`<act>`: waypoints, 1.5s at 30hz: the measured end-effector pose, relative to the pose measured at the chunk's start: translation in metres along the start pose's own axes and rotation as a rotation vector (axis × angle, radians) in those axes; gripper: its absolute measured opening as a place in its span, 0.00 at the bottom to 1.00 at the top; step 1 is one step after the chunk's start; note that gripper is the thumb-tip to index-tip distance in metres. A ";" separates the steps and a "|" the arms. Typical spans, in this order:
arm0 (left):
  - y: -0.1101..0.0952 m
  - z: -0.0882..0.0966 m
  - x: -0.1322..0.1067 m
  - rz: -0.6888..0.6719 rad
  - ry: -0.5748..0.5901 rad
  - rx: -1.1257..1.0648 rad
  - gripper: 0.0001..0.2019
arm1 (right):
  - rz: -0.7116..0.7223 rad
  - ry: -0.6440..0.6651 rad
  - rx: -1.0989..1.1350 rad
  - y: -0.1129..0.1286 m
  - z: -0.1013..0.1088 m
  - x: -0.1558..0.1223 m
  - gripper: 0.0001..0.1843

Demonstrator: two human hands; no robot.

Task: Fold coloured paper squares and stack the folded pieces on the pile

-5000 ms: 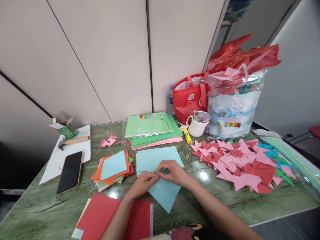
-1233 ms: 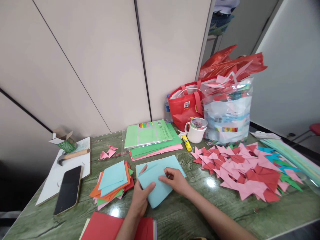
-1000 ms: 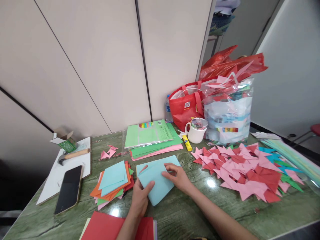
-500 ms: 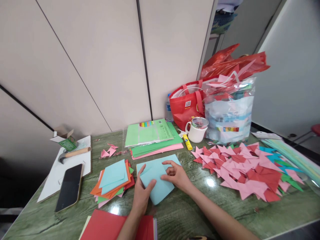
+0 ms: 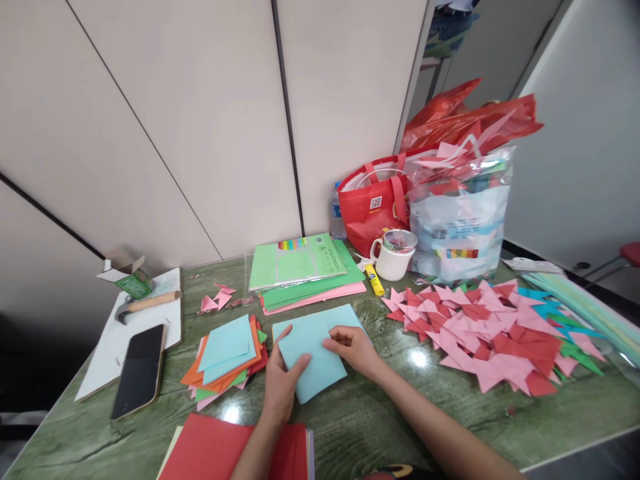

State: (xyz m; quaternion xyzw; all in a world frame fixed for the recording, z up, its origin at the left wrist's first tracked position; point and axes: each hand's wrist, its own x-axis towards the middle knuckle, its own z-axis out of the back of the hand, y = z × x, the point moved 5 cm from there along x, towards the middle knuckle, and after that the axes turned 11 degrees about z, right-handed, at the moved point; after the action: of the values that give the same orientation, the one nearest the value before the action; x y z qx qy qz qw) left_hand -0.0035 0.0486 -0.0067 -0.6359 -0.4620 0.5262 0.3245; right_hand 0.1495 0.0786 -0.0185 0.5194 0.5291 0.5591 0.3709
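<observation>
I see a light blue paper sheet (image 5: 313,363) lying flat on the green worktop (image 5: 380,413), just below the centre of the frame, turned like a diamond on top of a larger blue sheet (image 5: 325,320). My left hand (image 5: 281,387) presses flat on its lower left part, fingers spread and the thumb pointing up along the left edge. My right hand (image 5: 356,348) rests on its right corner with the fingers curled, pinching the paper's edge as far as I can tell.

Just left of the sheet sits a fanned stack of coloured squares (image 5: 227,353), orange, red and green with blue on top. Below my left hand, at the bottom edge, lies a red paper pile (image 5: 215,450). Above the sheet are green and pink sheets with a packet (image 5: 305,270) on top. To the right spreads a heap of folded pink and red shapes (image 5: 485,330).

Further up right stand a white mug (image 5: 393,257), a yellow glue stick (image 5: 374,280), a red bag (image 5: 373,203) and a clear plastic bag (image 5: 457,213). At the left, a phone (image 5: 140,370) and a hammer (image 5: 145,303) lie on a white board.
</observation>
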 end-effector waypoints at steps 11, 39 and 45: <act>-0.003 0.002 -0.002 0.010 -0.031 0.022 0.36 | -0.072 -0.079 0.068 -0.003 0.004 -0.001 0.17; 0.005 0.012 0.005 0.039 -0.121 0.063 0.18 | -0.080 -0.011 0.108 -0.001 0.002 -0.002 0.16; 0.005 0.012 0.004 0.054 -0.126 0.064 0.16 | -0.074 0.014 0.053 -0.002 0.003 -0.002 0.17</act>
State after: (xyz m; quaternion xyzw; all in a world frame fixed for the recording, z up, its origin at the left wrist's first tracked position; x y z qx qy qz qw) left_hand -0.0137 0.0500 -0.0152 -0.6031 -0.4472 0.5883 0.3004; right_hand 0.1526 0.0779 -0.0214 0.5053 0.5650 0.5344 0.3739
